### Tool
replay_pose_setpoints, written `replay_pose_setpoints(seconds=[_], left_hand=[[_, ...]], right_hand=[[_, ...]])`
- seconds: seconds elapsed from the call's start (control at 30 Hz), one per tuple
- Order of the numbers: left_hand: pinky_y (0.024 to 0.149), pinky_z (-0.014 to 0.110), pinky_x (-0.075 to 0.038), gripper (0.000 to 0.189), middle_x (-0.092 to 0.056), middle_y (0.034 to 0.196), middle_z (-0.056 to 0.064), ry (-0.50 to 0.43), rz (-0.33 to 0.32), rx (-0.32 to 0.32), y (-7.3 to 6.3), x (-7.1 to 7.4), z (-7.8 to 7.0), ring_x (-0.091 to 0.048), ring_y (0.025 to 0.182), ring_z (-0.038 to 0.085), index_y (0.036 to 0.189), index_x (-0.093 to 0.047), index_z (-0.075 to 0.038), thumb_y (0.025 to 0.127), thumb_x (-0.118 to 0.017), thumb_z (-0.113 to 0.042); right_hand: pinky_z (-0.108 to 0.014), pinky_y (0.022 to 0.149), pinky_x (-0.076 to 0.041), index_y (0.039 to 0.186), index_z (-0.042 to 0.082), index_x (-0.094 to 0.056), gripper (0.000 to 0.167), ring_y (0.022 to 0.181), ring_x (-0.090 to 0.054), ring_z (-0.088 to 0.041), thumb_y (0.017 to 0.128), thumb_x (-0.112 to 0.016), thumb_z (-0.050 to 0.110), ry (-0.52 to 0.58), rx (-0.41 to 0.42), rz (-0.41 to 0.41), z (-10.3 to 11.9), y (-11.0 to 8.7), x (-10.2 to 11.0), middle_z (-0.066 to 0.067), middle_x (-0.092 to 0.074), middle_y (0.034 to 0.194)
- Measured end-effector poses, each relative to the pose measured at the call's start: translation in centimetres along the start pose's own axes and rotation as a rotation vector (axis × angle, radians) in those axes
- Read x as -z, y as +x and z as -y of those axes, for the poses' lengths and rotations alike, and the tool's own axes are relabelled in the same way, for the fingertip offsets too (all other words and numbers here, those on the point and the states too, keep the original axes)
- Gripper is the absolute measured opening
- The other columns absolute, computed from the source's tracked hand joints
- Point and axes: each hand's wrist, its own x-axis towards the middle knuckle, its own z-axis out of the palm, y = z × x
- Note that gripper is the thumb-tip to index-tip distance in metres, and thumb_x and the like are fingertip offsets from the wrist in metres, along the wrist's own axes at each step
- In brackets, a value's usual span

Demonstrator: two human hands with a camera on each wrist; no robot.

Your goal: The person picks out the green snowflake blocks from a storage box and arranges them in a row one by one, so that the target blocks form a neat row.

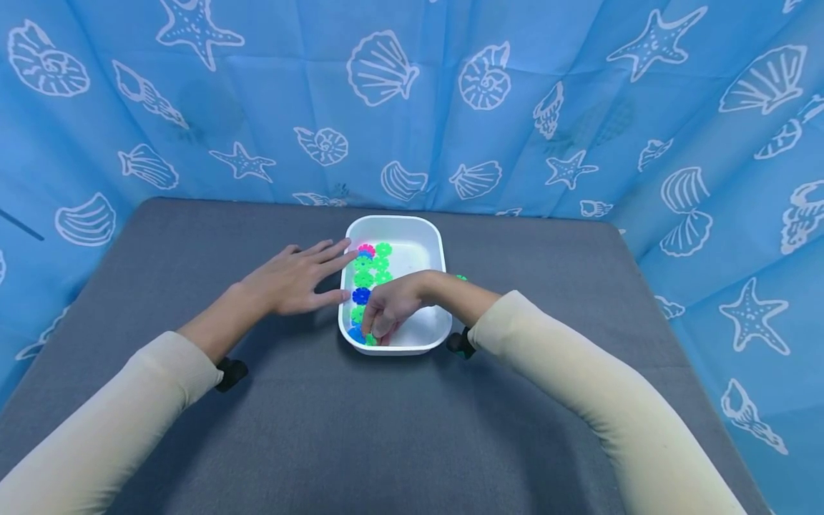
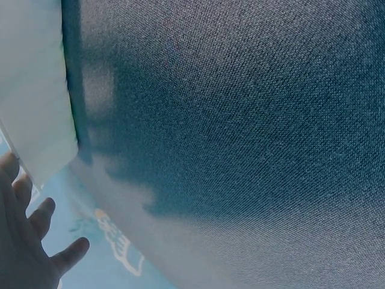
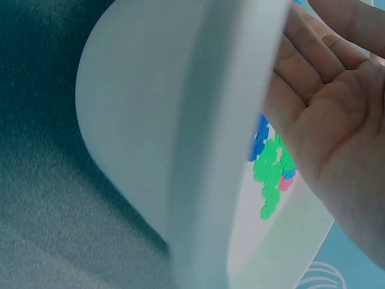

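A white plastic tray [image 1: 439, 250] stands on the table, with green, blue and pink notched plastic discs along its left side. My left hand [image 1: 299, 279] is at the tray's left rim, its fingers spread and reaching over the edge near a dark blue disc [image 1: 361, 295]. It holds nothing. My right hand [image 1: 394, 304] reaches down inside the tray, fingers bent toward the front left corner. Its fingertips are right at a green disc [image 1: 371, 340] and a blue disc [image 1: 356, 333]; I cannot tell whether they pinch one. In the right wrist view the tray wall hides those fingertips.
The grey cloth-covered table [image 1: 386, 429] extends around the tray. One green disc [image 1: 460, 277] shows just past the tray's right rim, partly behind my right forearm. A blue curtain [image 1: 438, 136] with white shell prints hangs along the table's back and sides.
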Motion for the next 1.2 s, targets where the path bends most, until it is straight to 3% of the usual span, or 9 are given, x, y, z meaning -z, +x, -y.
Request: replay_pose_setpoints(seconds=[0.4,0.67,1.0,1.2], left_hand=[[0.111,0.070,-0.022,0.081,-0.011,0.167,0.004,0.003,-0.006,-0.006,0.0,0.1,-0.1,-0.018,0.150,0.037,0.161,-0.017,-0.023,0.097,-0.040,-0.067],[0.111,0.070,-0.021,0.081,-0.011,0.167,0.004,-0.011,-0.001,-0.002,0.0,0.1,0.0,-0.016,0.150,0.037,0.161,-0.016,-0.024,0.097,-0.040,-0.067],[0.110,0.070,-0.022,0.081,-0.012,0.167,0.005,-0.002,-0.005,0.001,0.0,0.0,-0.1,-0.018,0.150,0.037,0.161,-0.018,-0.022,0.096,-0.042,-0.066],[0.110,0.071,-0.022,0.081,-0.012,0.167,0.004,0.003,-0.004,0.007,0.0,0.1,-0.2,-0.018,0.150,0.037,0.161,-0.018,-0.023,0.096,-0.042,-0.066]], right_hand=[[-0.029,0.096,-0.050,0.125,0.009,-0.064,0.026,0.104,-0.060,-0.017,0.100,-0.061,0.015,-0.005,0.023,0.013,0.2,0.4,-0.3,-0.002,-0.066,0.113],[-0.027,0.096,-0.050,0.129,0.011,-0.063,0.030,0.108,-0.059,-0.015,0.099,-0.062,0.014,-0.017,0.026,0.028,0.2,0.1,-0.1,-0.001,-0.062,0.119],[-0.027,0.097,-0.050,0.127,0.014,-0.066,0.029,0.119,-0.053,-0.017,0.099,-0.058,0.008,-0.047,0.014,-0.042,0.4,-1.1,0.3,-0.001,-0.054,0.130],[-0.027,0.096,-0.050,0.124,0.013,-0.066,0.029,0.115,-0.055,-0.017,0.097,-0.059,0.006,-0.081,0.027,-0.060,-0.3,-1.7,0.7,-0.002,-0.055,0.129]])
